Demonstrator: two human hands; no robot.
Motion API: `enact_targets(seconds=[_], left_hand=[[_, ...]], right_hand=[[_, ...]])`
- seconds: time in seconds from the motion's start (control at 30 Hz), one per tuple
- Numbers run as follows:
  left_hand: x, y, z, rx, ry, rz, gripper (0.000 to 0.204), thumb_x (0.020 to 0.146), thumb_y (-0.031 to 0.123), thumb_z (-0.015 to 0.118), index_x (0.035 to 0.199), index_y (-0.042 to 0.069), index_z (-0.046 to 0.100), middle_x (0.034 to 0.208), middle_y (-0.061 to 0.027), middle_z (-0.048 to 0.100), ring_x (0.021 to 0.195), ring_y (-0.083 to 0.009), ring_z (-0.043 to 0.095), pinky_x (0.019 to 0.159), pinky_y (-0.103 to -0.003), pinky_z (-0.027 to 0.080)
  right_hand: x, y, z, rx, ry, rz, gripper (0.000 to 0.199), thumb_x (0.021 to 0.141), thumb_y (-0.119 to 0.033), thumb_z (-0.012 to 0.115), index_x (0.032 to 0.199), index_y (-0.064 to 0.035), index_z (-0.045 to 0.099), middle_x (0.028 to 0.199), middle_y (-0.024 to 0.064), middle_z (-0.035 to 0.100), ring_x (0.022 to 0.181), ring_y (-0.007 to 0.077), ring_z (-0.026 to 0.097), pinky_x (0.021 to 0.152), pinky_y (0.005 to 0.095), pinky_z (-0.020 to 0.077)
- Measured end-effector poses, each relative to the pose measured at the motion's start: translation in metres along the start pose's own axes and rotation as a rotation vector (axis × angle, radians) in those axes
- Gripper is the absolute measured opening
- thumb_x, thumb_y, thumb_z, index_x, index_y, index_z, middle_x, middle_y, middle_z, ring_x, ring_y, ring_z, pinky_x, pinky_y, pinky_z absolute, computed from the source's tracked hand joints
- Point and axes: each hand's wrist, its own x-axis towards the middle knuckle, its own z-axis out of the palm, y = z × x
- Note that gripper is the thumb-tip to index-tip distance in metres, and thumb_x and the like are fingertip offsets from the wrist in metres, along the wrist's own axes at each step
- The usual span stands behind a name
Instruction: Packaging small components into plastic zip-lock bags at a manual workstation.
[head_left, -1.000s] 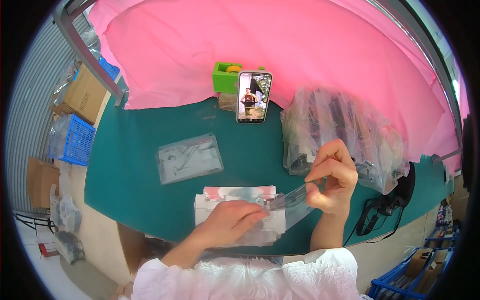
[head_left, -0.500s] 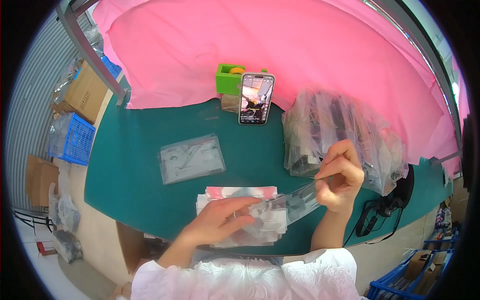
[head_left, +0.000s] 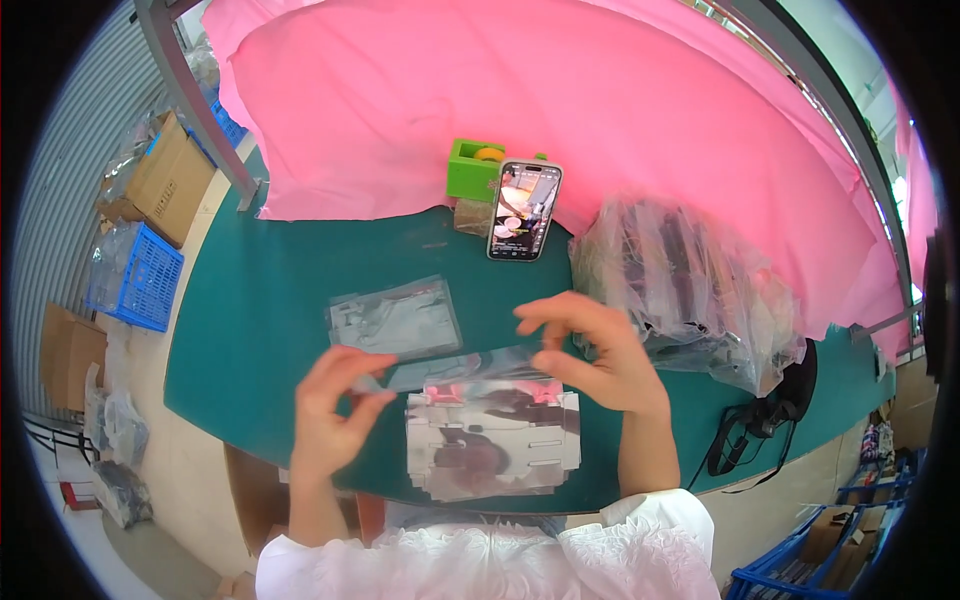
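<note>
A clear plastic sleeve [head_left: 455, 369] stretches between my two hands, just above the table. My left hand [head_left: 335, 405] pinches its left end between thumb and fingers. At the other end is my right hand [head_left: 600, 360], its thumb and a curled finger at the sleeve's edge and its index finger raised away. Below the sleeve lies a stack of shiny, slotted flat sheets [head_left: 492, 445] with pink on the far edge. Another pile of clear sleeves [head_left: 400, 318] rests flat beyond my left hand, close to the held sleeve.
A phone [head_left: 524, 210] leans upright by a green tape dispenser [head_left: 475, 172] at the back. To the right sit a bulky clear plastic bag of items [head_left: 690, 290] and a black strapped object [head_left: 765, 415]. Pink cloth [head_left: 400, 110] hangs behind the green table [head_left: 250, 330].
My left hand has moved left off the stack onto one end of the sleeve. My right hand has come left, bringing the sleeve level across the stack's far edge.
</note>
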Motion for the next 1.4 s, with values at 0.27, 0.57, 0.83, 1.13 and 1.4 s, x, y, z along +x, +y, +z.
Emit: enact_targets(seconds=[0.27,0.57,0.83,1.13,1.4], left_hand=[[0.003,-0.076,0.003,0.127,0.37,0.092,0.027,0.074,-0.009,0.069,0.098,0.002,0.064,0.119,-0.0128,0.056,0.104,-0.0249,0.061,0.086,-0.034,0.052],[-0.003,-0.109,0.004,0.544,0.194,0.042,0.02,0.079,0.006,0.07,0.099,0.004,0.065,0.124,-0.012,0.057,0.118,-0.0346,0.052,0.095,-0.042,0.045],[-0.01,-0.111,0.005,0.478,0.258,0.03,0.015,0.079,0.006,0.071,0.093,0.003,0.067,0.115,-0.0115,0.061,0.114,-0.0343,0.052,0.095,-0.042,0.045],[-0.009,-0.114,0.007,0.438,0.31,-0.036,0.013,0.074,0.005,0.074,0.086,0.005,0.068,0.095,-0.0082,0.058,0.1,-0.0299,0.051,0.087,-0.039,0.044],[-0.01,-0.116,0.011,0.495,0.375,-0.032,0.01,0.075,0.005,0.072,0.084,0.007,0.068,0.099,-0.0065,0.06,0.103,-0.0303,0.05,0.089,-0.04,0.043]], right_hand=[[0.045,0.04,0.046,-0.424,-0.22,-0.151,0.025,0.078,-0.005,0.07,0.102,-0.0115,0.069,0.086,0.003,0.066,0.086,0.0232,0.061,0.088,0.0363,0.042],[0.056,0.1,0.094,-0.584,-0.203,-0.248,0.015,0.081,-0.004,0.066,0.094,-0.0093,0.067,0.088,0.0064,0.065,0.09,0.0266,0.061,0.083,0.0394,0.0468],[0.054,0.097,0.098,-0.526,-0.298,-0.112,0.011,0.084,-0.005,0.062,0.094,-0.0065,0.067,0.09,0.0095,0.066,0.093,0.0304,0.062,0.079,0.041,0.0517],[0.048,0.108,0.11,-0.702,-0.213,-0.321,0.028,0.075,-0.002,0.062,0.102,-0.0064,0.058,0.102,0.0098,0.059,0.101,0.0285,0.059,0.075,0.0365,0.0544],[0.05,0.109,0.12,-0.636,-0.224,-0.283,0.016,0.078,-0.003,0.062,0.093,-0.0063,0.058,0.093,0.0087,0.06,0.097,0.0269,0.06,0.08,0.0402,0.053]])
